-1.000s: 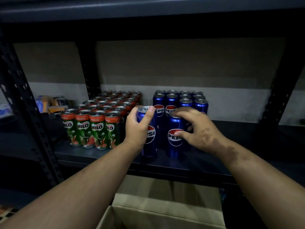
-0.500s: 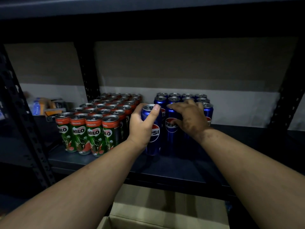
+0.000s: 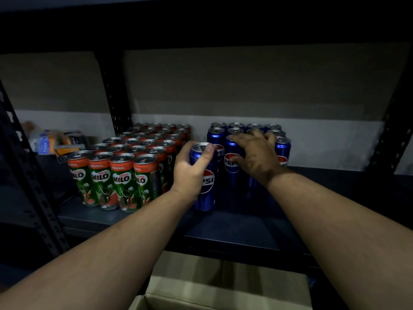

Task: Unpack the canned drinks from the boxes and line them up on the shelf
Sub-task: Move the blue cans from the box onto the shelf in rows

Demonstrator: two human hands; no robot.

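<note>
On the dark shelf (image 3: 234,227) stands a block of green and orange Milo cans (image 3: 125,182) on the left, with rows of blue Pepsi cans (image 3: 254,127) to its right. My left hand (image 3: 187,175) grips a Pepsi can (image 3: 206,189) that stands upright at the front left of the Pepsi rows, thumb on its rim. My right hand (image 3: 257,157) curls round a second Pepsi can (image 3: 232,166) just behind and to the right. Its fingers reach over the tops of the cans beside it.
An open cardboard box (image 3: 223,287) sits below the shelf's front edge, its inside hidden. Black perforated uprights stand at the left (image 3: 26,175), back (image 3: 114,97) and right (image 3: 393,130). Small bottles and packets (image 3: 51,142) lie far left. Bare shelf stretches right of the Pepsi cans.
My right hand has pushed its Pepsi can back against the Pepsi rows. The left hand still holds its can, which now stands in front of the rows.
</note>
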